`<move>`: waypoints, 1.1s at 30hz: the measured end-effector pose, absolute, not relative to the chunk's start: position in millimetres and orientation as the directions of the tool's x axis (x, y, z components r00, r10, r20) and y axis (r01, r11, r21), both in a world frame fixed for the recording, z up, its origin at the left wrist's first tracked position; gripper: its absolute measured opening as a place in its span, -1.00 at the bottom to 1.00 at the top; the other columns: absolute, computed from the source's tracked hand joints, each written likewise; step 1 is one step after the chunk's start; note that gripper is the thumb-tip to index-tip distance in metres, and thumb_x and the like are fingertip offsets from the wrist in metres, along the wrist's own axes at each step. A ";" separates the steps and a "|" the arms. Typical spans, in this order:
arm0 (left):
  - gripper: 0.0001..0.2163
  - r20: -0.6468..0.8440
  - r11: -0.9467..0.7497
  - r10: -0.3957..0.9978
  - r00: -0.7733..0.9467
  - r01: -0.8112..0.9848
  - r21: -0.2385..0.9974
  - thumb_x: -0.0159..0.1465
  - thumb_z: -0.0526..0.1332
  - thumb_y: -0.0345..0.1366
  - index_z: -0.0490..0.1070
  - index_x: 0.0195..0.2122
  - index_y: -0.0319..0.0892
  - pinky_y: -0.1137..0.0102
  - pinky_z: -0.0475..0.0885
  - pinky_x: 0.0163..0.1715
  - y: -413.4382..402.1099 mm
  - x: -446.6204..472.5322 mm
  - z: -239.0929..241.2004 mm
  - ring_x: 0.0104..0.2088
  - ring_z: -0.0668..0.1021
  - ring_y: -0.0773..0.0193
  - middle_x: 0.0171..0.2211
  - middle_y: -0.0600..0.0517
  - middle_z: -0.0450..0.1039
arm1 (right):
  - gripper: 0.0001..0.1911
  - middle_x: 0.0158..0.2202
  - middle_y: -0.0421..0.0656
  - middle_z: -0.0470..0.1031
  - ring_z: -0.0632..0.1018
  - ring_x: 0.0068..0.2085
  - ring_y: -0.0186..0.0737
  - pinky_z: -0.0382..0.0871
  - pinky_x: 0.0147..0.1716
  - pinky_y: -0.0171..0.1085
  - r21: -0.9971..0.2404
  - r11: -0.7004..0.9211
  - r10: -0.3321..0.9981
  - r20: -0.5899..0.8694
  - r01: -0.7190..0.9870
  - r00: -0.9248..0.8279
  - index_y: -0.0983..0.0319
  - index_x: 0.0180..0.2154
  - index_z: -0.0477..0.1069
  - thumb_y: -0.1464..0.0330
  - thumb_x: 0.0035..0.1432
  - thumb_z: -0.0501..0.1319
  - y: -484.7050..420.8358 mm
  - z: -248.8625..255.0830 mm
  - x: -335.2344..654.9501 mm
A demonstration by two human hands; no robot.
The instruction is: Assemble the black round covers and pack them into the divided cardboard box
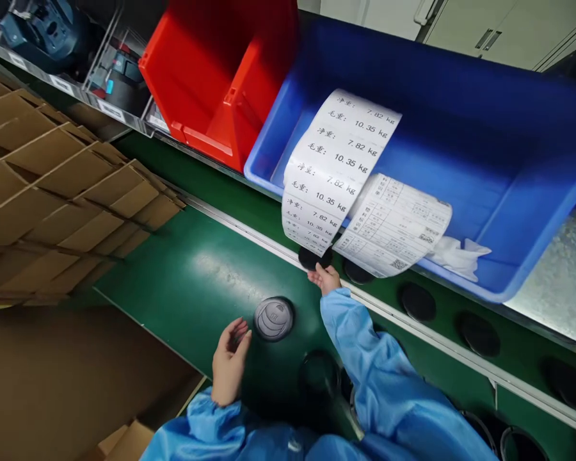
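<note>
On the green worktop lies a grey round lid [274,318] with curved ridges and a small mark on it. Just left of it is my left hand [231,358], fingers curved, thumb apart, nothing in it. My right hand [325,278] reaches to the rail and pinches the near edge of a black disc [313,257]. That disc sits partly hidden under a hanging strip of printed labels [336,166]. More black discs [417,302] stand in a row along the green strip to the right.
Behind the rail stand a blue bin [461,128] with label strips over its edge and a red bin [206,115]. Stacked cardboard dividers [62,205] fill the left side. Dark round parts [319,378] lie near my body. A white metal rail [413,326] crosses the worktop.
</note>
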State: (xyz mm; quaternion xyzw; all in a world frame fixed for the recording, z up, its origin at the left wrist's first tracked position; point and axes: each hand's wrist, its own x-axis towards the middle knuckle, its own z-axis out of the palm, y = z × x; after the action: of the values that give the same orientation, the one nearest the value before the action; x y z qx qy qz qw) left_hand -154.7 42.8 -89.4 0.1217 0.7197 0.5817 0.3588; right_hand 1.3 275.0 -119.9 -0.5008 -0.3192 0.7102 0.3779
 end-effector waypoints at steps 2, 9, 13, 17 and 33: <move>-0.44 -0.381 0.214 0.718 -0.582 -0.337 0.917 0.01 0.49 -0.10 0.41 0.03 -0.08 0.11 0.28 0.23 46.5 -139.8 -70.7 0.17 0.42 -0.02 0.08 -0.09 0.44 | -0.51 -0.53 -0.19 0.52 0.59 -0.44 -0.23 0.53 -0.42 -0.27 -0.764 -0.594 0.797 -0.518 -0.250 -0.310 0.20 -0.38 0.31 0.02 -0.07 0.46 219.5 -108.0 12.9; -0.31 -0.453 0.300 0.888 0.081 -0.849 0.435 0.15 0.28 0.19 0.35 0.15 -0.23 -0.10 0.18 0.25 21.1 -85.3 -58.0 0.29 0.25 -0.24 0.23 -0.25 0.32 | -0.43 -0.38 -0.13 0.59 0.61 -0.41 -0.26 0.49 -0.41 -0.30 -0.600 -0.782 0.538 -0.513 -0.169 -0.669 0.24 -0.19 0.40 -0.04 -0.04 0.42 46.2 -69.7 71.6; -0.40 -0.415 0.250 0.907 0.070 -0.883 0.398 0.30 0.16 0.10 0.27 0.24 -0.17 -0.07 0.12 0.29 -5.4 -62.7 -53.0 0.31 0.24 -0.15 0.24 -0.18 0.33 | -0.40 -0.51 -0.14 0.50 0.53 -0.50 -0.21 0.43 -0.44 -0.22 -0.871 -0.464 0.730 -0.479 0.163 -0.488 0.22 -0.35 0.39 -0.20 0.16 0.10 26.5 -60.3 103.6; -0.26 -0.414 0.386 0.878 0.240 -0.867 0.316 0.26 0.00 0.29 0.21 0.29 -0.15 -0.17 0.15 0.24 -26.8 -46.3 -36.2 0.28 0.29 -0.19 0.21 -0.22 0.36 | -0.58 -0.18 -0.05 0.50 0.49 -0.11 -0.11 0.38 -0.04 -0.08 -0.909 0.234 0.938 0.118 0.344 -0.327 0.17 -0.17 0.50 0.03 0.34 0.05 27.3 -43.2 137.3; -0.20 -0.486 0.439 0.852 0.194 -0.770 0.463 0.24 -0.04 0.30 0.26 0.26 -0.28 -0.13 0.37 0.05 -83.3 2.8 -13.8 -0.04 0.58 -0.16 -0.06 -0.33 0.54 | -0.22 0.05 -0.05 0.40 0.30 0.14 -0.08 0.18 0.19 0.00 -0.894 0.417 0.732 0.224 0.162 -0.643 0.09 -0.16 0.62 -0.07 0.37 -0.31 0.7 -53.2 165.7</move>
State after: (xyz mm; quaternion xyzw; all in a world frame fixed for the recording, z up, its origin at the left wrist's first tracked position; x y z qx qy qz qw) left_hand 2.8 -83.3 -13.8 0.0580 0.3548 0.5263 0.7706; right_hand 165.7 0.7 -53.2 -0.2860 -0.7821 0.4581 0.3110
